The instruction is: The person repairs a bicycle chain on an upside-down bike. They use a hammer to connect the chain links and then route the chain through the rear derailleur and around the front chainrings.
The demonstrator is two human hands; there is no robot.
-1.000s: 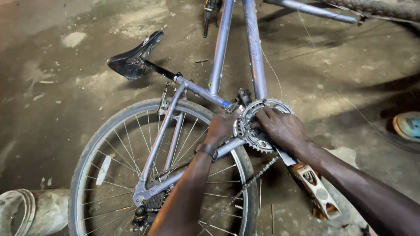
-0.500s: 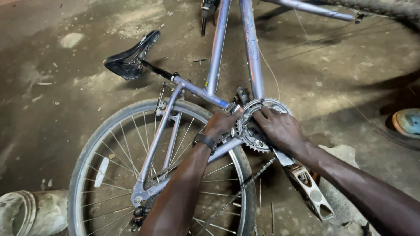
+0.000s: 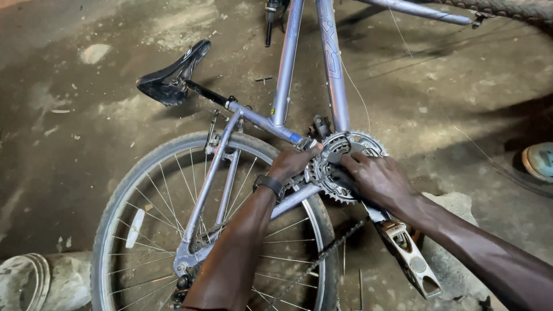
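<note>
A purple bicycle frame (image 3: pixel 286 63) lies on its side on a concrete floor. My left hand (image 3: pixel 292 164), with a black band on the wrist, has its fingers curled against the left side of the toothed chainring (image 3: pixel 345 147). My right hand (image 3: pixel 377 178) lies flat over the chainring's lower right part and the crank arm. The silver pedal (image 3: pixel 410 256) sticks out below my right forearm. A loose chain (image 3: pixel 314 268) hangs down across the rear wheel (image 3: pixel 150 224).
The black saddle (image 3: pixel 170 78) points to the upper left on its seatpost. A grey bucket rim (image 3: pixel 26 282) sits at the bottom left. A round teal object (image 3: pixel 538 161) lies at the right edge. A front tyre (image 3: pixel 507 8) crosses the top right.
Both hands stay on the chainring. The view has shifted slightly, and my left hand's fingers have closed in tighter at the chainring's left edge.
</note>
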